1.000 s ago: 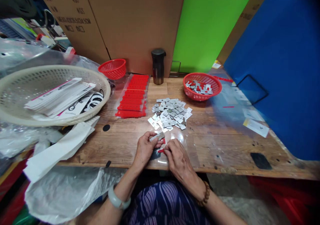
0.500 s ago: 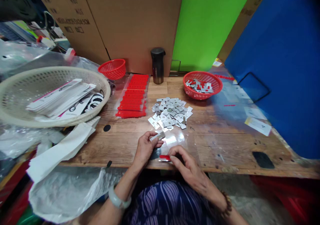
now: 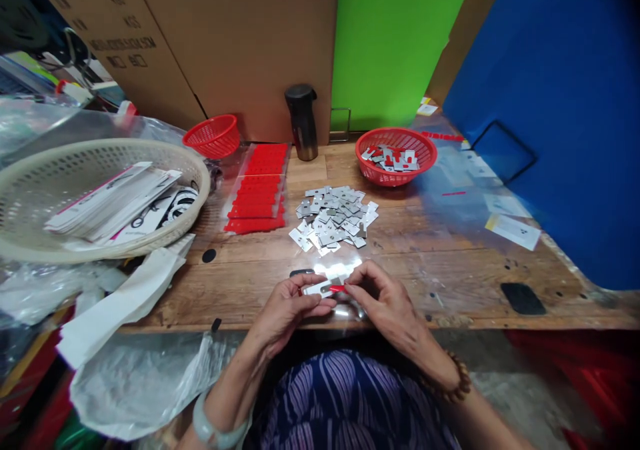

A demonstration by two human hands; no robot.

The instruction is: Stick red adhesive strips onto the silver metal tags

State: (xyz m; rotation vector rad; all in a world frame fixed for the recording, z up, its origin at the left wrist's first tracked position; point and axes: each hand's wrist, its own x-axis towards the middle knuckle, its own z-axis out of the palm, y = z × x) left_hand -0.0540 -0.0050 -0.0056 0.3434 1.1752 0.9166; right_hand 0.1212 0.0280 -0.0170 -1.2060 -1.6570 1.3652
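Near the table's front edge, my left hand (image 3: 287,307) pinches a flat silver metal plate (image 3: 319,290) with a slot in it. My right hand (image 3: 387,301) grips a small red strip (image 3: 338,288) between thumb and forefinger. The strip's free end lies against the plate's right part; whether it sits in the slot I cannot tell. Just beyond my hands is a loose pile of similar silver plates (image 3: 334,218). Left of the pile lie red strips in rows (image 3: 259,187) on clear plastic sheets.
A red basket (image 3: 397,178) at the back right holds plates with red parts. Behind the strips stand a small red basket (image 3: 213,137) and a dark flask (image 3: 303,122). A large cream basket (image 3: 150,247) with printed cards fills the left. Clear plastic bags (image 3: 450,177) lie right.
My right hand has brought the red strip up to the metal plate in my left hand. The two hands are now close together. The camera view has shifted slightly.
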